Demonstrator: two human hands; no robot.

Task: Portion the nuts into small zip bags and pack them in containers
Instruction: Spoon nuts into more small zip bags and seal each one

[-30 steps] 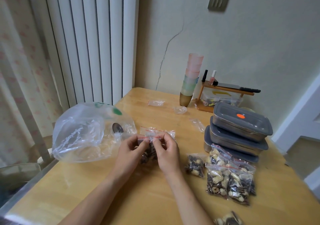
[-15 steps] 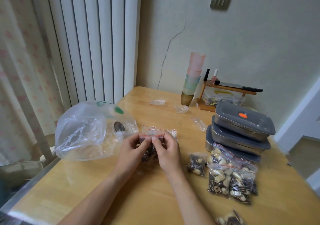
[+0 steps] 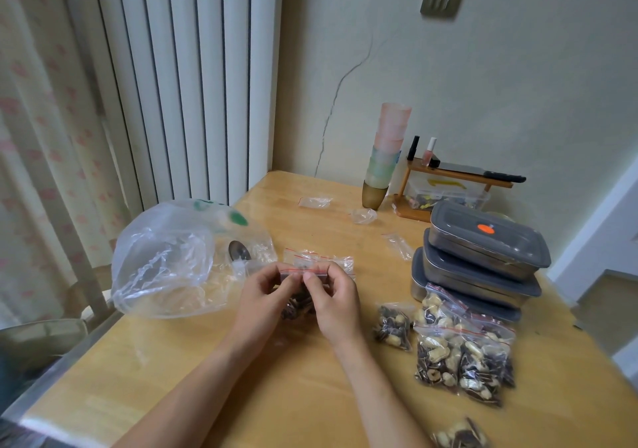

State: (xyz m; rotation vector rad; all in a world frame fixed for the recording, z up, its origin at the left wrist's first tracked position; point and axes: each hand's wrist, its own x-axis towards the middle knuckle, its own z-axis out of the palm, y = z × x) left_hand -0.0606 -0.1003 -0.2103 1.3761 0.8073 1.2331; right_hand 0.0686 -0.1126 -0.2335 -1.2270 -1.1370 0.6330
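My left hand (image 3: 264,297) and my right hand (image 3: 333,301) both pinch the red zip strip of a small zip bag (image 3: 299,304) of dark nuts, held just above the wooden table (image 3: 310,396). Behind it lie empty small zip bags (image 3: 321,259). To the left sits a large clear plastic bag (image 3: 172,261) with a metal spoon (image 3: 239,250) at its mouth. Several filled nut bags (image 3: 459,351) lie at the right, in front of three stacked steel containers (image 3: 483,261) with grey lids. One more filled bag (image 3: 461,435) lies at the bottom edge.
A stack of pastel cups (image 3: 385,157) stands at the back by the wall, beside a small wooden rack (image 3: 452,178) with bottles and a box. Loose empty bags (image 3: 314,201) lie at the far side. A curtain and a radiator stand to the left.
The hands stay on the bag's zip strip, with the fingers shifted slightly along it. The camera has tilted a little.
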